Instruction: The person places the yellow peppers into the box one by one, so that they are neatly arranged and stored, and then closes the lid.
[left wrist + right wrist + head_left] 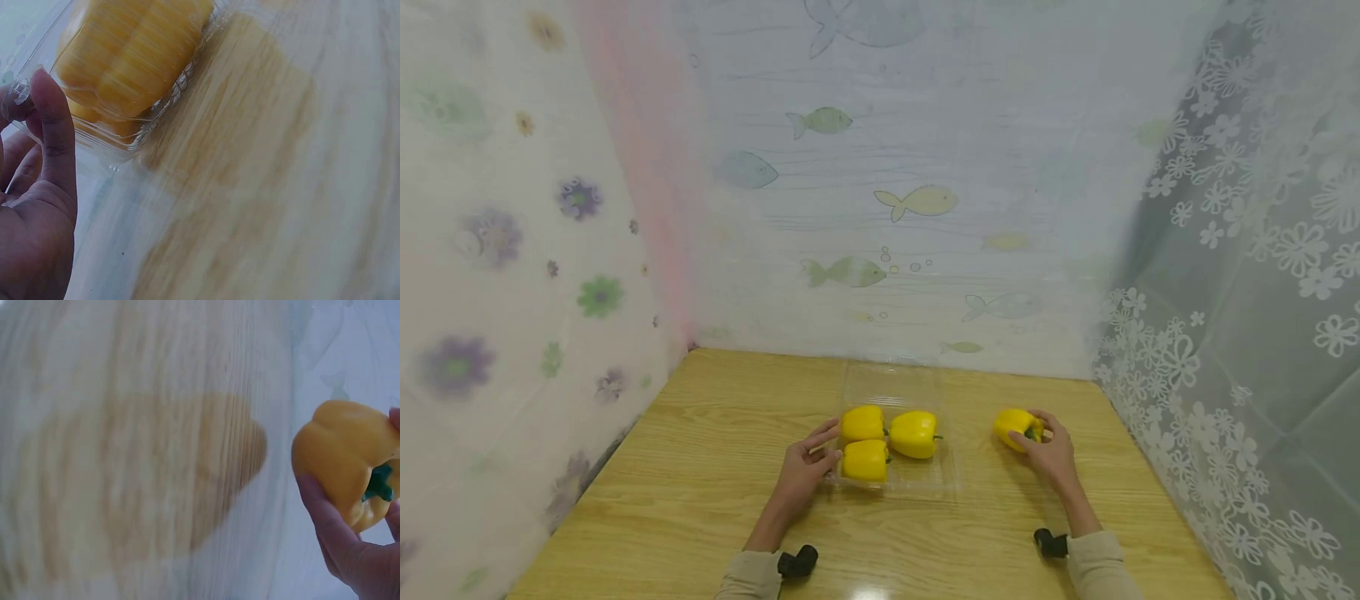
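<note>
A yellow bell pepper (1013,427) with a green stem is gripped by my right hand (1051,454), at the right of the table. In the right wrist view the thumb and fingers curl round this bell pepper (344,456). A clear plastic clamshell box (925,479) lies at the middle with its lid (891,383) folded back. Inside it sit three yellow bell peppers, two stacked at the left and one bell pepper (913,435) at the right. My left hand (805,468) pinches the box's left edge between thumb and finger, as the left wrist view shows.
The wooden table (700,450) meets a fish-print curtain (917,200) at the back. Flower-patterned curtains hang at the left (602,296) and right (1217,400). A black wrist device (797,562) sits on the left wrist, another black device (1050,543) on the right.
</note>
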### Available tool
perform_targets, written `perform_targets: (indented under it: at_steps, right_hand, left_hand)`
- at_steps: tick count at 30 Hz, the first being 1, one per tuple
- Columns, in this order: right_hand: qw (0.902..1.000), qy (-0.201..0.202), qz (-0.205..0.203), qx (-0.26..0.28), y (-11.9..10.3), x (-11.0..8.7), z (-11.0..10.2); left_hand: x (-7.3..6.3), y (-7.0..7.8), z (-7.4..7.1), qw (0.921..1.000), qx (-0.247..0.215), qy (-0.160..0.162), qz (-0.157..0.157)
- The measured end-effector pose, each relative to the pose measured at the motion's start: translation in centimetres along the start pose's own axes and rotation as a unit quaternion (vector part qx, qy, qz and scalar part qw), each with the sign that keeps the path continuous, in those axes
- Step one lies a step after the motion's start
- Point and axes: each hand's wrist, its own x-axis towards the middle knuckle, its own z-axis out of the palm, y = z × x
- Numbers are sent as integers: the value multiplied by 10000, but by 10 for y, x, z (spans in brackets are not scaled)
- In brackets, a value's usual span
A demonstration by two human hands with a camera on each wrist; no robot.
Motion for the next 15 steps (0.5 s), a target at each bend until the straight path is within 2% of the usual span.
perform_targets:
  at_steps: [5, 8, 11, 15]
  right_hand:
    - [9991, 100, -179, 376, 0, 1, 1]
    - [9976, 173, -431, 519, 1, 2, 1]
    - [9938, 264, -879, 623, 2, 2, 2]
    - [9832, 221, -1544, 943, 2, 2, 4]
  left_hand:
    - [0, 0, 0, 10000, 51, 22, -37]
    - [0, -1, 0, 9999, 89, 49, -62]
    - [1, -2, -1, 10000, 40, 41, -46]
    - [1, -3, -2, 10000, -21, -28, 3]
